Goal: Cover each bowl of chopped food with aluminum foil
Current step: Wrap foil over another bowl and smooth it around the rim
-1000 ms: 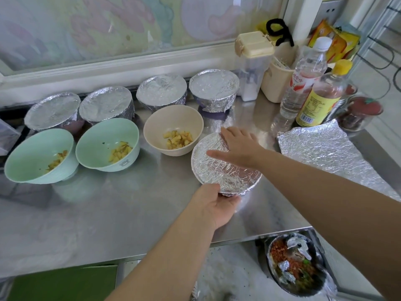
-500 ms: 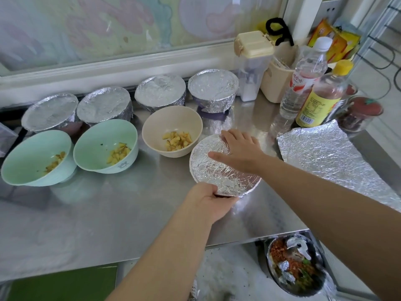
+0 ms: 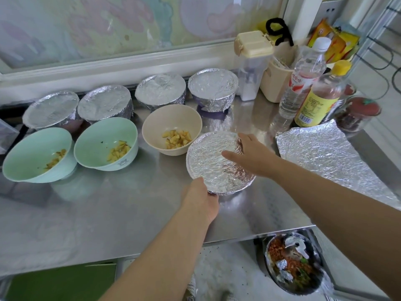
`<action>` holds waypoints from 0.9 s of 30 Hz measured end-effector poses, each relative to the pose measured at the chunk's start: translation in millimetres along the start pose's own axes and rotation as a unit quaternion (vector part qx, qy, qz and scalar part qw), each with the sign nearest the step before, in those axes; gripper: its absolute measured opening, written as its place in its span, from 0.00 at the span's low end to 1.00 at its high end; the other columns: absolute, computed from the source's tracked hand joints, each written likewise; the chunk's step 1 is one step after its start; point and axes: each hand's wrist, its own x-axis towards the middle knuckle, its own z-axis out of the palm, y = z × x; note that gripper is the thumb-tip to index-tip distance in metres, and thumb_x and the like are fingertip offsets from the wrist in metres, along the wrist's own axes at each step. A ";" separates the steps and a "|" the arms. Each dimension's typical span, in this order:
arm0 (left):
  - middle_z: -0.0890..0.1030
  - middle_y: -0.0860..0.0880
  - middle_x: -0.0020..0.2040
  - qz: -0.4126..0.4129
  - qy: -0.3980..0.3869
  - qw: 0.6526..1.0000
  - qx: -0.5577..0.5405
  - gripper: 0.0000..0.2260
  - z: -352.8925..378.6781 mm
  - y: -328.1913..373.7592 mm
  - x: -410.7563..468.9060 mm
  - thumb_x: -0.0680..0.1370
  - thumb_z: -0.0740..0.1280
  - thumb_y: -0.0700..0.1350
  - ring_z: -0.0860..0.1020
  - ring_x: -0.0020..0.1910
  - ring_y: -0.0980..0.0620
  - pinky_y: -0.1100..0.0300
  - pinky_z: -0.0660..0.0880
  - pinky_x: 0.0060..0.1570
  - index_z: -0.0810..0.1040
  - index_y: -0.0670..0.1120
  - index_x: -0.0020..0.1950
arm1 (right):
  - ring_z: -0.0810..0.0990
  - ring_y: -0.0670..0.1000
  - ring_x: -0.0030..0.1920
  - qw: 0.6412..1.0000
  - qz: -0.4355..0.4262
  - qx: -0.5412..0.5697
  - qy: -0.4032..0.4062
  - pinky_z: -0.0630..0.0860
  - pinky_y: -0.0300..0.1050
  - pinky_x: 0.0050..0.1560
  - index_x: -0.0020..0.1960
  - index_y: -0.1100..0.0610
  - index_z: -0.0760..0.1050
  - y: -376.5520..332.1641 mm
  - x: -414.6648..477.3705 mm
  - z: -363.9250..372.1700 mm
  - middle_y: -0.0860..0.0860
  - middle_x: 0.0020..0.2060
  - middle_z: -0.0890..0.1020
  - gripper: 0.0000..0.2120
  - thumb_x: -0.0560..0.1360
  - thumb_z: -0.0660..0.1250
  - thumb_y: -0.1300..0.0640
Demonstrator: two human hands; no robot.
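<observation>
Cupping the near rim of the foil-covered bowl [image 3: 208,164], the left hand [image 3: 201,200] is steadying it while the right hand [image 3: 251,157] is shifting from flat on top to its far-right edge, fingers curling foil down. Farther left, three uncovered bowls [image 3: 171,120] are waiting.

Crinkled, shiny foil over the near bowl [image 3: 214,166] and in the loose sheet [image 3: 325,153], dull brushed metal for the countertop [image 3: 108,209], smooth, glossy finish on a green bowl [image 3: 102,140], matt on the beige bowl [image 3: 171,124], clear plastic for the water bottle [image 3: 303,83].
</observation>
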 end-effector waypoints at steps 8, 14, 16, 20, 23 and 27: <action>0.81 0.37 0.62 -0.018 0.003 1.000 -0.008 0.18 0.6 5.9 9.2 0.81 0.54 0.30 0.80 0.61 0.36 0.36 0.73 0.64 0.75 0.40 0.67 | 0.61 0.58 0.78 1.000 -0.006 0.007 0.001 0.63 0.56 0.76 0.82 0.59 0.48 1.8 -0.5 4.3 0.56 0.80 0.56 0.46 0.78 0.64 0.34; 0.78 0.44 0.43 -0.048 -0.034 0.998 0.029 0.06 -16.2 10.6 -4.7 0.83 0.59 0.38 0.74 0.39 0.49 0.57 0.73 0.47 0.75 0.40 0.49 | 0.50 0.55 0.81 0.989 -0.125 -0.071 0.043 0.53 0.61 0.79 0.83 0.47 0.48 9.3 -27.1 4.7 0.49 0.82 0.50 0.48 0.72 0.56 0.24; 0.77 0.43 0.43 -0.047 -0.043 0.997 0.039 0.06 -22.3 11.4 -2.8 0.83 0.61 0.39 0.75 0.42 0.48 0.56 0.74 0.51 0.76 0.39 0.52 | 0.57 0.52 0.79 0.957 -0.253 -0.108 0.088 0.53 0.57 0.80 0.79 0.45 0.62 13.3 -47.3 20.0 0.49 0.79 0.60 0.40 0.73 0.60 0.28; 0.79 0.41 0.46 -0.055 -0.049 0.996 0.059 0.07 -21.8 7.7 4.8 0.83 0.60 0.39 0.76 0.39 0.47 0.56 0.73 0.43 0.76 0.38 0.56 | 0.79 0.53 0.56 0.869 -0.440 -0.096 0.206 0.65 0.55 0.74 0.53 0.53 0.82 23.4 -53.1 63.1 0.50 0.53 0.81 0.12 0.76 0.72 0.47; 0.81 0.37 0.59 -0.052 -0.049 0.996 0.061 0.13 -19.5 8.6 8.6 0.83 0.57 0.36 0.79 0.43 0.44 0.55 0.75 0.41 0.75 0.35 0.65 | 0.79 0.54 0.47 0.851 -0.447 -0.100 0.255 0.72 0.55 0.67 0.47 0.54 0.83 23.7 -48.3 73.6 0.49 0.45 0.81 0.04 0.76 0.75 0.54; 0.80 0.36 0.63 -0.051 -0.045 0.996 0.058 0.16 -16.9 10.7 9.4 0.82 0.56 0.34 0.80 0.52 0.42 0.53 0.76 0.47 0.73 0.36 0.69 | 0.78 0.53 0.45 0.840 -0.455 -0.092 0.279 0.73 0.53 0.65 0.44 0.54 0.83 22.5 -46.6 75.3 0.48 0.42 0.81 0.02 0.75 0.74 0.59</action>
